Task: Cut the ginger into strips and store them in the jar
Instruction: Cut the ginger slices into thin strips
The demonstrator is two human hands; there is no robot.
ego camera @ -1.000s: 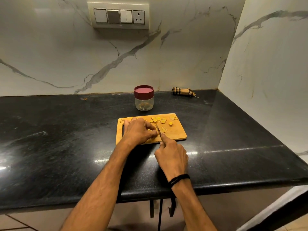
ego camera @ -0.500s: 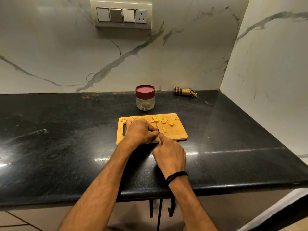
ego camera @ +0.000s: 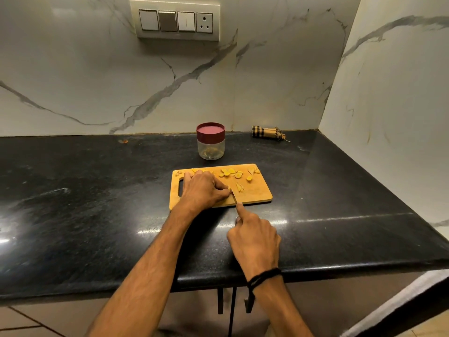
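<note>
We find the cutting board (ego camera: 257, 194) on the countertop (ego camera: 97, 190). Behind it stands the jar (ego camera: 211, 142). Further right, against the back wall, lies a rolled cloth (ego camera: 267, 133), and a switch panel (ego camera: 176, 21) sits on the wall above. Ginger slices (ego camera: 230, 172) lie along the board's far edge, with ginger strips (ego camera: 239, 187) nearer its middle. Our left hand (ego camera: 204, 189) rests on the board's left half, pinching a ginger piece (ego camera: 229, 189). Just right of it is the knife (ego camera: 233, 197), gripped by our right hand (ego camera: 255, 237) in front of the board.

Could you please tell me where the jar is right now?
In the head view, the red-lidded jar stands on the black counter just behind the wooden cutting board, left of the rolled checked cloth.
</note>
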